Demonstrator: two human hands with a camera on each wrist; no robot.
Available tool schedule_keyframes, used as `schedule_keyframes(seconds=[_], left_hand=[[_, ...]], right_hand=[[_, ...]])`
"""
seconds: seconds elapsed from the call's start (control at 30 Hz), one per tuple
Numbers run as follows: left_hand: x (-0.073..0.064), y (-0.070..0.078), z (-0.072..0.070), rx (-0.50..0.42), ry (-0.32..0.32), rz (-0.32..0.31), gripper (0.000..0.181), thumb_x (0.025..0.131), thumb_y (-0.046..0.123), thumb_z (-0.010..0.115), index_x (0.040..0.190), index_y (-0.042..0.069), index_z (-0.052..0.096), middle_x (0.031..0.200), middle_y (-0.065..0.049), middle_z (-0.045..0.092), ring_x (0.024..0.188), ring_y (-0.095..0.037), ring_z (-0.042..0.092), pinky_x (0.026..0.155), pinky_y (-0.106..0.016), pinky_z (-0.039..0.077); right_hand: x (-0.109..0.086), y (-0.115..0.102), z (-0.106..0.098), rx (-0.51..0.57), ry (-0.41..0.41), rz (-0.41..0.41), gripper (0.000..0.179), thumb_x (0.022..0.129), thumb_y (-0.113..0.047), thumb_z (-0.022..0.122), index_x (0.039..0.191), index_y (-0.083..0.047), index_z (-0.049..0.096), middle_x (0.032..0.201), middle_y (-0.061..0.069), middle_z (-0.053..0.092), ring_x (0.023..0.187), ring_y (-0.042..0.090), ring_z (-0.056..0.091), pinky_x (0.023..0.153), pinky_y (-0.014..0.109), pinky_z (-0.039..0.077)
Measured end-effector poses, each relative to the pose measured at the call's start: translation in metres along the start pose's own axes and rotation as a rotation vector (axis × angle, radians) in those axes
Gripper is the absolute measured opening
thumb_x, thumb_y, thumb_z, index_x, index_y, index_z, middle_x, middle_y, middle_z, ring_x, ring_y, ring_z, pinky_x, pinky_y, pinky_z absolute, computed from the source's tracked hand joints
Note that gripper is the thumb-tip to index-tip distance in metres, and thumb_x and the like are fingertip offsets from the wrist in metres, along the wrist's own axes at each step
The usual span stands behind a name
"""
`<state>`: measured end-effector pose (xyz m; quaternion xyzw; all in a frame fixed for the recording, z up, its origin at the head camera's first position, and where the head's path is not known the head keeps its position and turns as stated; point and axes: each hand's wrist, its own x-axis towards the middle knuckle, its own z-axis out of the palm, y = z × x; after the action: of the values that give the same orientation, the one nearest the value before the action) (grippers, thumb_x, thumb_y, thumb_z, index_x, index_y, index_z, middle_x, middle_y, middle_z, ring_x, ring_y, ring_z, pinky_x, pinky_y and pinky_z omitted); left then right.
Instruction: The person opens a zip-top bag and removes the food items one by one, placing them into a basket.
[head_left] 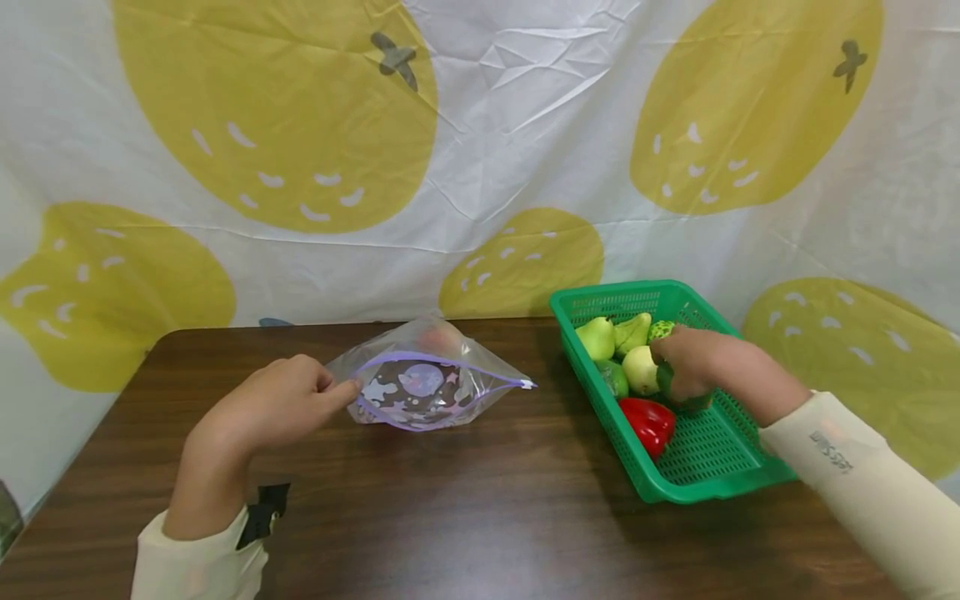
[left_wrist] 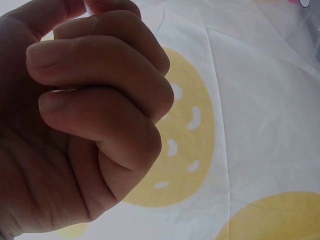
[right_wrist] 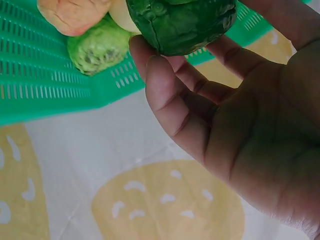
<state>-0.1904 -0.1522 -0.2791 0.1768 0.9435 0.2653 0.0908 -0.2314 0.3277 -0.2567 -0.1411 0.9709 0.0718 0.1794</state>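
Observation:
My left hand [head_left: 266,408] pinches the left edge of a clear zip bag [head_left: 480,400] with purple seals and printed shapes. Its mouth gapes, and a peach-coloured round thing [head_left: 442,337] shows through the back of the bag. Over the green basket [head_left: 651,487] at the right, my right hand [head_left: 693,362] grips a dark green, lobed vegetable [right_wrist: 182,27] with its fingertips. Curled fingers fill the left wrist view, where the left hand [left_wrist: 100,100] hides its pinch on the bag. The right hand [right_wrist: 240,110] appears palm side in its own wrist view.
Inside the basket lie a red bell pepper [head_left: 648,423], pears [head_left: 597,337], a pale round fruit [head_left: 641,369], a green fruit [head_left: 613,379] and a green patterned ball [head_left: 661,330]. The dark wooden table [head_left: 465,517] meets a fruit-printed cloth [head_left: 517,167] behind.

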Motion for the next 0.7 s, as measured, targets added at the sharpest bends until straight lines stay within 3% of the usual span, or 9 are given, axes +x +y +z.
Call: schedule_keyframes(seconds=[0.33,0.7], left_hand=[[0.001,-0.001,0.001,0.002,0.004,0.002,0.053,0.1,0.044,0.052,0.055,0.019,0.037,0.053,0.009,0.028,0.05,-0.009,0.026,0.048,-0.027,0.026],[0.001,-0.001,0.0,0.01,0.004,-0.006,0.053,0.1,0.044,0.053,0.055,0.019,0.039,0.053,0.008,0.029,0.05,-0.01,0.028,0.048,-0.028,0.027]], right_hand=[[0.008,0.005,0.016,-0.018,-0.012,0.019,0.033,0.067,-0.009,0.082,0.093,-0.005,0.061,0.083,0.006,0.059,0.076,0.024,0.054,0.065,0.036,0.049],[0.012,0.007,0.027,-0.001,-0.024,0.01,0.043,0.063,-0.006,0.089,0.092,-0.006,0.057,0.082,0.006,0.059,0.076,0.023,0.056,0.069,0.038,0.052]])
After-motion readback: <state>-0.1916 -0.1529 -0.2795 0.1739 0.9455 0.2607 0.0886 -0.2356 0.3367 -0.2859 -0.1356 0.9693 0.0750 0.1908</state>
